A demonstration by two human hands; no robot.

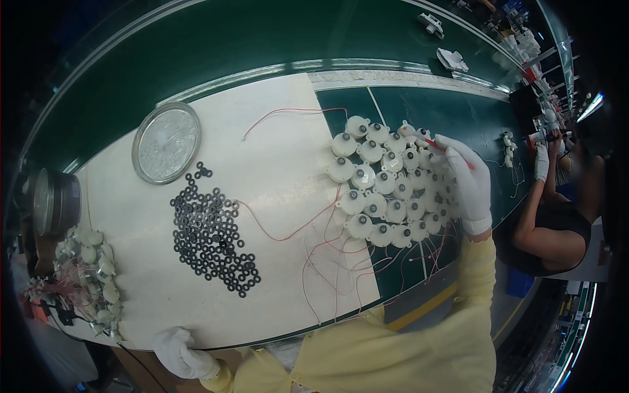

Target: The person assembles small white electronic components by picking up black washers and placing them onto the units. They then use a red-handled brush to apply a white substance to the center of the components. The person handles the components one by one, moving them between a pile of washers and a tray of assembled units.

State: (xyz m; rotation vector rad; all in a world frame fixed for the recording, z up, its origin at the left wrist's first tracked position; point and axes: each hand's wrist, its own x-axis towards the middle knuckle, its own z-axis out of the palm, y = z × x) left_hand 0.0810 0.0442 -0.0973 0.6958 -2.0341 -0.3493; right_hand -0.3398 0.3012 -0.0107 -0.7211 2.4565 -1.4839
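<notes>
My right hand (468,180), in a white glove, reaches over the right side of a cluster of round white motor-like parts (372,152). Its fingers are closed on a thin red pen-like tool (429,141), whose far end is among the parts. Many of these parts carry a dark ring at the centre, and thin red and white wires (341,262) trail from them toward me. My left hand (180,354), also gloved, rests curled at the near left table edge, with nothing visible in it. Black rubber rings (209,229) lie spread left of the cluster.
A round metal tin (166,143) stands behind the rings. More wired white parts (88,275) are heaped at the left edge, near a dark round container (57,203). White pieces (452,60) lie on the far green surface. A co-worker (557,226) is at the right.
</notes>
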